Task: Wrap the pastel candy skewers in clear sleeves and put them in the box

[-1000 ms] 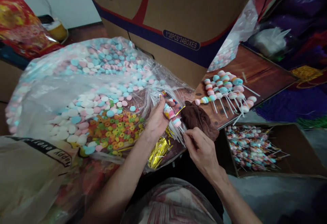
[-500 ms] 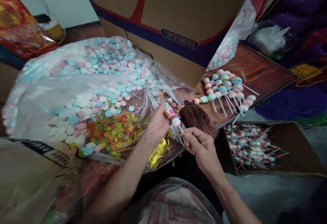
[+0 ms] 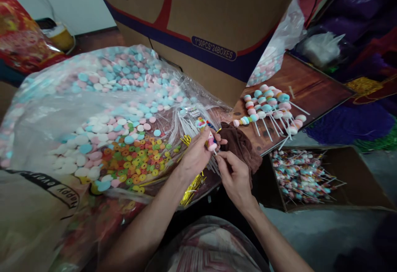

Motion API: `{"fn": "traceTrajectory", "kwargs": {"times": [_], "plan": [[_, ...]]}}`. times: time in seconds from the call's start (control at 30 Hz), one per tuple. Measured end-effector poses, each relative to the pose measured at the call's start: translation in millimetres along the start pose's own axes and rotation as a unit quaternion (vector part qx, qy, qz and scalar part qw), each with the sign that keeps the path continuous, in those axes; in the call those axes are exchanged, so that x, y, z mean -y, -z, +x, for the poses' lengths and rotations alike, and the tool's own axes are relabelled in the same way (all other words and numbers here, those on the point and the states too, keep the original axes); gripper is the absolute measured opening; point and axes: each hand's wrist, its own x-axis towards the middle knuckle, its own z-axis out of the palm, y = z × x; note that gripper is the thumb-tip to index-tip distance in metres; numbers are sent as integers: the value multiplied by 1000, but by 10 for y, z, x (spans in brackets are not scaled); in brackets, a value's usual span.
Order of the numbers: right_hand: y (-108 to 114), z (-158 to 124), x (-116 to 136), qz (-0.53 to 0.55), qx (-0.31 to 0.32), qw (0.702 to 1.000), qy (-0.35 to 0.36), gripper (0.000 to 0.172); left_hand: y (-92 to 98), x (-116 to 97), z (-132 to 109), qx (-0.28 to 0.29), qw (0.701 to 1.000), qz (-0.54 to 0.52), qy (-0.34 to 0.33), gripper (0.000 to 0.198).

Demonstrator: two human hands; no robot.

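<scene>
In the head view, a skewer [image 3: 211, 143] is gripped in the curled fingers of the left hand [image 3: 197, 155], near the edge of the table [image 3: 313, 81]. Its stick [image 3: 214, 152] is pinched between the thumb and fingertips of the right hand [image 3: 234, 176], just below. Gummy rings [image 3: 136, 164] are spread to the left, with marshmallows [image 3: 96, 133] heaped beside them. Gold ties [image 3: 194, 189] are seen near the left hand. A cloth [image 3: 242, 143] is bunched just beyond the right hand. More skewers [image 3: 268, 104] are laid on the table, and others are piled in a box [image 3: 356, 181].
</scene>
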Motion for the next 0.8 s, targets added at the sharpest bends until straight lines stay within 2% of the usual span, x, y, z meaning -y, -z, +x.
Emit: {"fn": "traceTrajectory", "kwargs": {"times": [0.1,0.17,0.27,0.5,0.6,0.67,0.73,0.8], "plan": [[-13,-20,-37,-133,-20,982,135,17,0,-21,10,-14,1000,-14,13,27],[-10,-37,-46,-191,-27,964,184,16,-4,-42,21,-26,999,-25,9,27],[1,-41,-43,-221,-32,953,206,14,-10,-46,28,-35,999,-24,-4,29],[-99,65,-84,-236,-70,946,212,23,-44,39,-41,4,1000,13,-1,33],[-135,85,-68,-193,-85,960,183,23,-62,39,-62,7,1000,6,9,32],[-113,73,-19,-129,-81,979,138,21,-57,20,-55,5,1000,5,17,32],[-52,41,48,-61,-44,995,61,20,-38,-12,-32,-4,1000,4,15,31],[26,-6,104,9,17,999,-40,23,-16,-41,-11,-15,1000,3,9,30]]}}
